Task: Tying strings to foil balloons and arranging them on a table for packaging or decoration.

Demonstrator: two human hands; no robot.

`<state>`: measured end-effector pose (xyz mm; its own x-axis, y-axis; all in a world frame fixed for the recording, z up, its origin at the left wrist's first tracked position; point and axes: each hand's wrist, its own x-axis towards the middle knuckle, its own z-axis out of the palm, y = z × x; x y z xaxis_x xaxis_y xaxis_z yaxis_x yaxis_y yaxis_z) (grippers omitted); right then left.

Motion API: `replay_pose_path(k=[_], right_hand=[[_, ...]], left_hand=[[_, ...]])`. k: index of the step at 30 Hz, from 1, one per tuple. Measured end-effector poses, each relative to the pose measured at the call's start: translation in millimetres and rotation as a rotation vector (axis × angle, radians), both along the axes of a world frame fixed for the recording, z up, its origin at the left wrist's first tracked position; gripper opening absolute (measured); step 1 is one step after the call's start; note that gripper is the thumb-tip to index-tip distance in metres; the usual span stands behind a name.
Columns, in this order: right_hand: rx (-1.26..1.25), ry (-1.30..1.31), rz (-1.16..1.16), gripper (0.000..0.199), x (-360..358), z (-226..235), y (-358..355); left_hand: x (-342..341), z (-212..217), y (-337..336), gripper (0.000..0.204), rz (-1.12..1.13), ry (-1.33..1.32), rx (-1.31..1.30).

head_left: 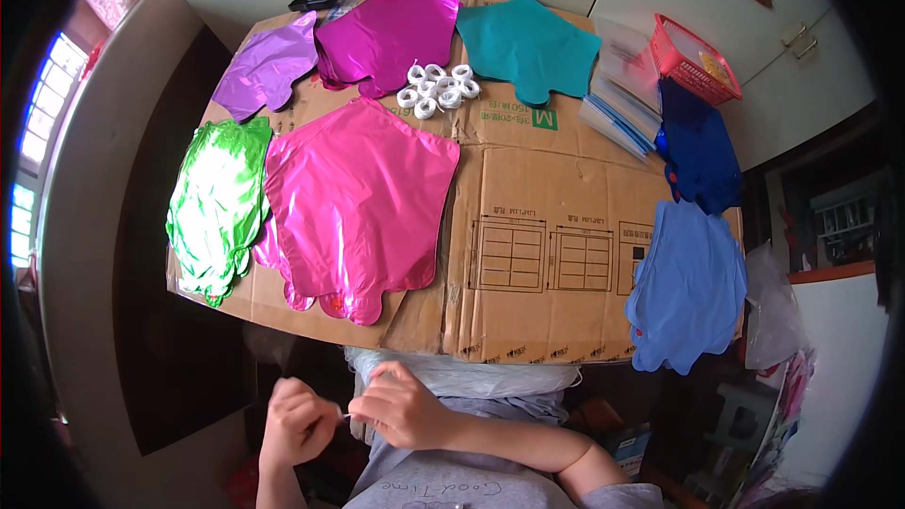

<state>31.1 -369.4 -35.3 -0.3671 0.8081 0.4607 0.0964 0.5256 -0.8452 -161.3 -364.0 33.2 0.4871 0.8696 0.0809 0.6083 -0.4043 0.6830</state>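
My left hand (300,422) is closed in front of my body, below the near edge of the cardboard. Close beside it, my right hand (401,407) is pinched, its forearm reaching in from the right. A short bit of thin white strand (346,416) shows between the fingertips of both hands; the rest is hidden by the fingers. Nearest to them on the cardboard (556,165) lies a stack of flat pink foil balloons (363,212). Behind that stack sits a cluster of several small white ribbon rolls (438,88).
More flat foil balloons surround the cardboard: green (219,207), lilac (269,66), purple (391,38), teal (528,45), dark blue (699,146) and light blue (688,285). Clear plastic sleeves (622,104) lie by a red basket (693,61). A black object (315,0) rests at the back.
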Motion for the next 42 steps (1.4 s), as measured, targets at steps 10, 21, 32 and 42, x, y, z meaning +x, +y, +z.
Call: replay_pose_path(k=[10,21,32,42], right_hand=[[0.052,0.011,0.020,0.009,-4.5,-2.5,7.8],[0.092,-0.055,0.079,0.011,-5.6,-11.4,8.3],[0.158,-0.107,0.098,0.011,-7.8,-7.0,3.6],[0.161,-0.104,0.095,0.014,4.1,-2.9,-4.1]], left_hand=[[-1.7,1.2,2.7,0.009,-0.108,-0.002,-0.078],[-13.7,3.9,0.5,0.005,-0.195,-0.312,-0.496],[-16.8,-9.8,-7.5,0.009,-0.093,-1.011,-0.622],[-1.5,-16.7,-21.4,0.015,-0.122,-1.320,-0.636]])
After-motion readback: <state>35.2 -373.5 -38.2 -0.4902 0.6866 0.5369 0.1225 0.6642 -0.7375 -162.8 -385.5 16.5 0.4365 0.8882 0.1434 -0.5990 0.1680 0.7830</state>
